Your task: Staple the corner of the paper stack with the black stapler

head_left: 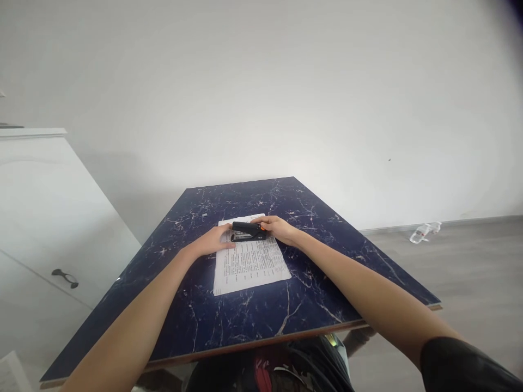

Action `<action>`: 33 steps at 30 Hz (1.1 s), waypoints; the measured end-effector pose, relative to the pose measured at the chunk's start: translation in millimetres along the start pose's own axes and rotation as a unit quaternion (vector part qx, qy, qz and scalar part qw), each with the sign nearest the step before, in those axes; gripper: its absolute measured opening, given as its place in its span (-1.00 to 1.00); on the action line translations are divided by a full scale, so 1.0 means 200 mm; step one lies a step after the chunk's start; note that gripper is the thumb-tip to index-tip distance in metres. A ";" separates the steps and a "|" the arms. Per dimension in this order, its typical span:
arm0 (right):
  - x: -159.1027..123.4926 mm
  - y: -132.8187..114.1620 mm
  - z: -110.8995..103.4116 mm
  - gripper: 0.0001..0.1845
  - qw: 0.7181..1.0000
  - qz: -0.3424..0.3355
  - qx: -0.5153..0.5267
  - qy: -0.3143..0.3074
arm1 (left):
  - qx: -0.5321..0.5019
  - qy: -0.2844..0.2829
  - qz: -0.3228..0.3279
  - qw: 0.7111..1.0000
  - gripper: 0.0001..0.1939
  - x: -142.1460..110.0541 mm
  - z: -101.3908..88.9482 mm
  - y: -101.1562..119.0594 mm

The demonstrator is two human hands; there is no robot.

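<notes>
A black stapler (248,232) with a small orange part lies across the upper half of a printed paper (249,264). My right hand (277,228) grips the stapler's right end, with fingers over its top. At the other end, my left hand (216,239) curves around the stapler's tip with thumb and fingers apart. The left thumb rests on the paper just below the stapler. Whether the left fingertips touch the stapler is hard to make out. Under the paper is a dark blue, marble-patterned table (286,310); the paper may be more than one sheet.
Behind the table rises a plain white wall (261,98). To the left stands a white cabinet (44,207) with a dark handle (64,278). A small light-coloured piece (205,215) lies on the table beyond my left hand. Clear plastic packaging (425,232) lies on the floor at right.
</notes>
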State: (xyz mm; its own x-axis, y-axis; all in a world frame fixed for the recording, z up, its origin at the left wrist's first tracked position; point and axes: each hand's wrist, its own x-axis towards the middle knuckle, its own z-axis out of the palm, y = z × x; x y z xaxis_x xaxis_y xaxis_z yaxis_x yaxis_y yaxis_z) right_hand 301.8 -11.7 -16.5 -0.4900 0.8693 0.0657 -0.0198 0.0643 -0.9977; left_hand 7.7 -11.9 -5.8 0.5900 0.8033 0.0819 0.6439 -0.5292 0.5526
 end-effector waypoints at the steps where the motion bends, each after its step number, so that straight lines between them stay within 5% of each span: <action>1: 0.00 0.01 -0.01 -0.69 1.000 0.004 0.029 -0.007 | -0.005 0.012 -0.004 1.000 -0.22 0.01 0.01 0.00; 11: 0.03 0.06 -0.01 -0.62 0.998 -0.017 0.057 0.009 | -0.105 0.046 -0.010 0.993 -0.22 0.01 0.01 -0.03; 15: 0.00 0.03 0.02 -0.59 0.990 -0.088 -0.111 0.004 | -0.118 0.035 -0.008 0.992 -0.21 0.01 0.01 -0.04; 18: -0.02 0.01 0.07 -0.65 0.941 -0.127 -0.311 0.038 | -0.132 0.061 -0.001 0.989 -0.24 0.02 0.00 -0.02; 20: -0.03 0.00 0.10 -0.68 0.912 -0.155 -0.370 0.085 | -0.182 0.130 -0.001 0.975 -0.39 0.02 -0.01 0.00; 23: -0.05 -0.01 0.15 -0.66 0.868 -0.255 -0.410 0.120 | -0.338 0.238 -0.054 0.909 -0.50 0.04 -0.01 0.04; 28: -0.08 -0.04 0.19 -0.56 0.705 -0.446 -0.545 0.081 | -0.537 0.156 -0.155 0.814 -0.72 0.07 0.01 0.06; 31: -0.09 -0.06 0.20 -0.61 0.625 -0.489 -0.609 0.026 | -0.573 0.154 -0.150 0.791 -0.83 0.07 0.03 0.05; 33: -0.10 -0.06 0.21 -0.62 0.599 -0.490 -0.634 0.015 | -0.576 0.153 -0.153 0.789 -0.85 0.07 0.04 0.05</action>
State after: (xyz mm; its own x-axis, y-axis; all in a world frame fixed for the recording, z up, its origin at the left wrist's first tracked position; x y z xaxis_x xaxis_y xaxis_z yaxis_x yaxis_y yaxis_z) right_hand 275.9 -49.9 -5.6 -0.7680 0.1170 0.6296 0.4013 0.8541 0.3308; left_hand 27.1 -7.6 -5.8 0.2340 0.9669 -0.1020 -0.2397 0.1591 0.9577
